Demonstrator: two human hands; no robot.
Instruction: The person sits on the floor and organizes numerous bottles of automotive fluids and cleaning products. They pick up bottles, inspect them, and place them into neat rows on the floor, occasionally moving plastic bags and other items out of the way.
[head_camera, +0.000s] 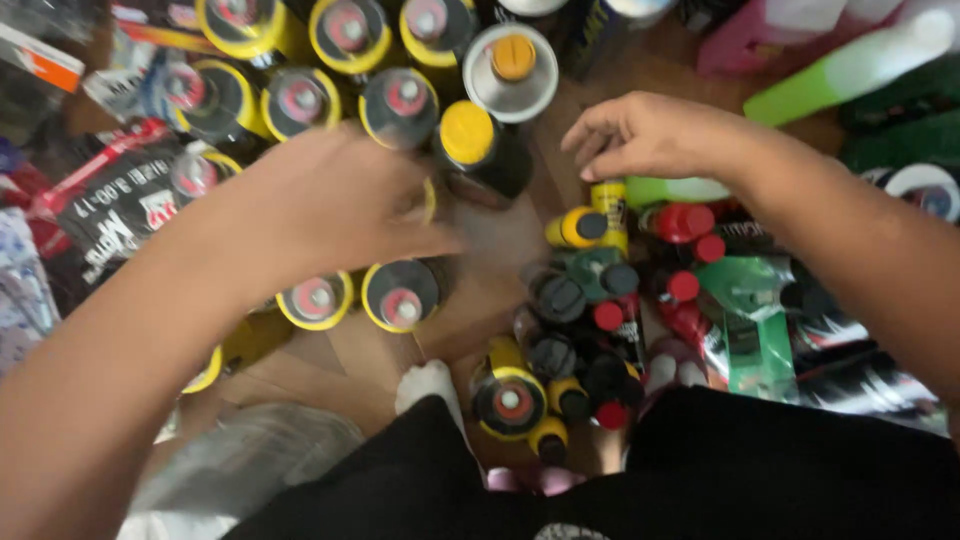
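Two hands are working over a wooden floor (360, 365) crowded with yellow-rimmed spray cans (402, 294). Right hand (650, 135) is pinching the top of a small yellow bottle (609, 212) standing among red-capped bottles (683, 222). Left hand (335, 200) is hovering blurred above the cans; its grip is indeterminable.

Left forearm entering from seven o'clock, left hand (335, 200) blurred, palm down, fingers pointing toward three o'clock, right forearm entering from four o'clock, right hand (650, 135) palm down, fingers curled downward toward nine o'clock
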